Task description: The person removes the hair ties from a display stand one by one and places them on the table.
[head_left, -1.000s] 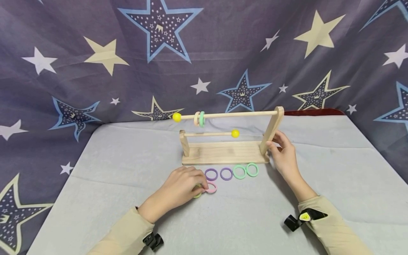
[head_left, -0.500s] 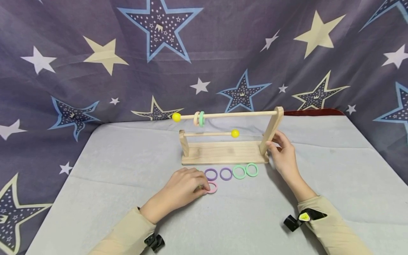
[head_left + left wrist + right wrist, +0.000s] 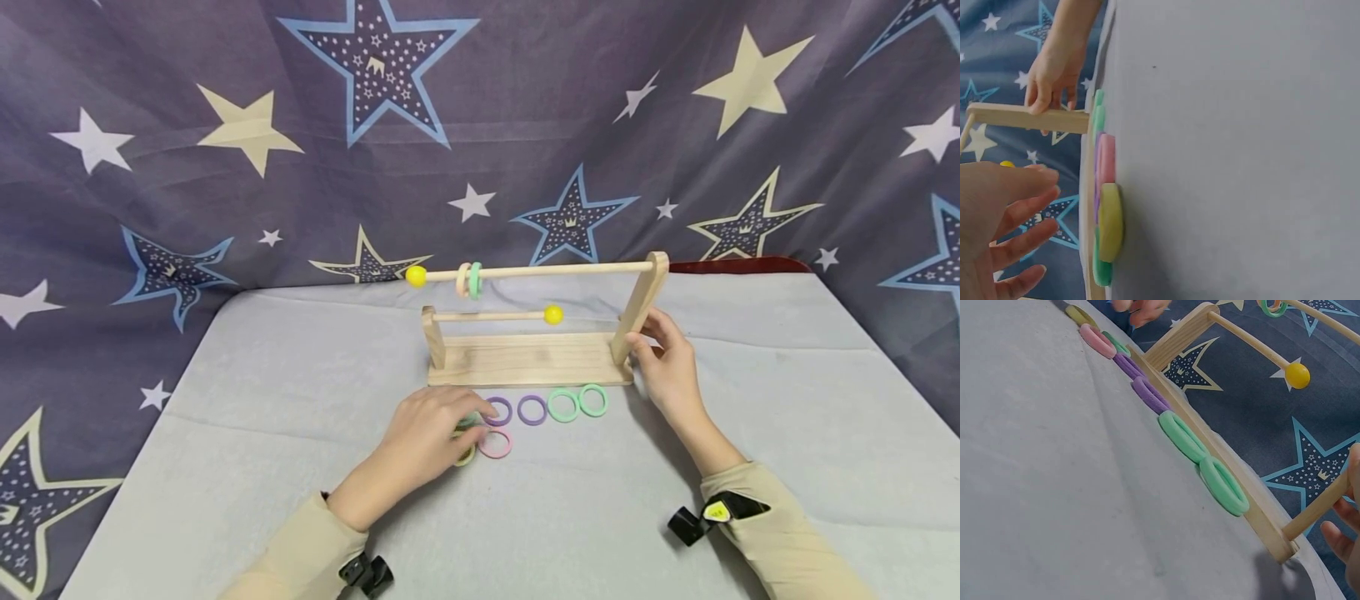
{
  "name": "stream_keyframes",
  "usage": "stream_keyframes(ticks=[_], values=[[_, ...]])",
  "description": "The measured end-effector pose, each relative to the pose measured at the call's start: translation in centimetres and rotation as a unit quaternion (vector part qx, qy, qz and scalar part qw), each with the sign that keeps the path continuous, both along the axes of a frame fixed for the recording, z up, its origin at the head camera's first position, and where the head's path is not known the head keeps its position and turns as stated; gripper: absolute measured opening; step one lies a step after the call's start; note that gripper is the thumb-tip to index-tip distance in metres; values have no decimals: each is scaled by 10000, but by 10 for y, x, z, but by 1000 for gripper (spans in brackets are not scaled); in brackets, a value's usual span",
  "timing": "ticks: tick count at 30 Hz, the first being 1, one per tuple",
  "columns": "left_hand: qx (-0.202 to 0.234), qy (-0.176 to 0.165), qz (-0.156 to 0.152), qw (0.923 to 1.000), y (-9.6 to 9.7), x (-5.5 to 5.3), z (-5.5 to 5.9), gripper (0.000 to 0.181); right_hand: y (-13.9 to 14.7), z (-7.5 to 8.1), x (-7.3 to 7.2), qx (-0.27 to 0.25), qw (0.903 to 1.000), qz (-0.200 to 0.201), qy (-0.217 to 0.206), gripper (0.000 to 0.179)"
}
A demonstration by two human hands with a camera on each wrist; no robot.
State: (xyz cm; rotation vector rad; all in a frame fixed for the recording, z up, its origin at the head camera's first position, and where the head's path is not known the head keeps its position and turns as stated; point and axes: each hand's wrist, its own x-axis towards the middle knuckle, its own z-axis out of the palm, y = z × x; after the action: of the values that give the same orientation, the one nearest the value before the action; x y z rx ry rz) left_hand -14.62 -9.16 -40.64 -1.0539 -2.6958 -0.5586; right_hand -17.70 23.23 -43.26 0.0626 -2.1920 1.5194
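A wooden ring stand (image 3: 532, 362) has two rods tipped with yellow balls. A beige ring (image 3: 462, 280) and a green ring (image 3: 475, 281) hang on its upper rod. My right hand (image 3: 667, 367) grips the taller right post (image 3: 641, 304), thumb in front and fingers behind. My left hand (image 3: 427, 433) hovers over the left end of the loose rings, fingers spread and holding nothing. Under and beside it lie a yellow ring (image 3: 1110, 222), a pink ring (image 3: 496, 443) and a partly covered green ring (image 3: 1102, 262). A purple ring (image 3: 498, 411) lies at its fingertips.
Another purple ring (image 3: 532, 409) and two green rings (image 3: 563, 406) lie along the stand's front edge. Grey cloth (image 3: 562, 517) covers the table. A dark star-patterned curtain (image 3: 480, 125) hangs behind it.
My left hand has lifted off the pink ring and its fingers have spread, reaching slightly away from me toward the purple ring. My right hand and the stand stay put.
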Motion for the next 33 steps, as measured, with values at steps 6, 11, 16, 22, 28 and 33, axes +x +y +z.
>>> stream_keyframes(ticks=[6,11,16,22,28,33], values=[[602,21,407,9974,2,-3,8,19,1,0,1,35,10000,-33,-3,42],[943,174,686,9930,7,-6,15,18,2,0,1,78,10000,-62,-6,41],[1455,203,1090,9831,11,-11,25,14,2,-1,0,93,9999,-51,23,41],[1941,174,1391,9709,14,-18,36,13,1,-2,0,72,10000,-26,40,41],[2096,327,1521,9653,15,-27,43,15,1,-2,-1,57,10000,-29,45,41],[2354,342,1820,9541,14,-34,47,15,0,-2,-1,2,10000,-39,52,41]])
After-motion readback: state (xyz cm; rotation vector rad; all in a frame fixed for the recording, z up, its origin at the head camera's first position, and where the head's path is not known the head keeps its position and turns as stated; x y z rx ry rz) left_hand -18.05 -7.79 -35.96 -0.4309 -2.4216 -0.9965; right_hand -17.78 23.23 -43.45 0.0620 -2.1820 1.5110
